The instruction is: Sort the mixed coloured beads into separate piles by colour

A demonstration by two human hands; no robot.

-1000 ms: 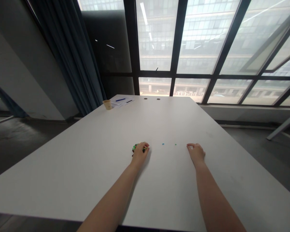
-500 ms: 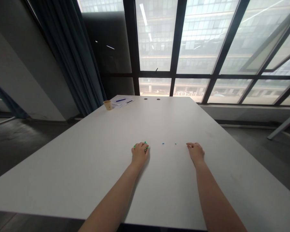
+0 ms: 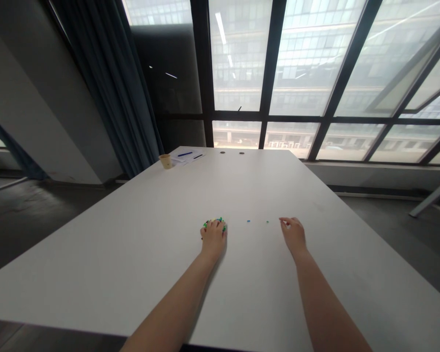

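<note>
Seen from the near edge of a smooth white surface (image 3: 249,186), with twelve o'clock toward the tall window panes (image 3: 238,54), a person works bare-handed over tiny coloured pieces. The one container I can make out is a tan cup (image 3: 165,162), round and tapering toward its base, upright at eleven o'clock; from where I stand, I cannot tell what is in it. Just beyond it lie white papers (image 3: 188,156), flat and overlapping, too merged to count, with two slim sticks on them: a blue pen (image 3: 185,154) and a shorter dark one (image 3: 198,157). Two flat, dark discs (image 3: 222,152) sit near the far edge at twelve. Closer in, the left hand (image 3: 213,235) covers a small pile of pieces (image 3: 221,220), green, blue and dark bits showing around it, too many and too hidden to count; its fingers are curved and part-spread over them, and whether they grip any I cannot tell. At three o'clock from the pile, two single pieces lie apart: one blue piece (image 3: 248,221), then one green piece (image 3: 267,222). Farther along that line is the right hand (image 3: 294,233), thumb and forefinger nearly meeting; whether anything is pinched between them I cannot tell.
</note>
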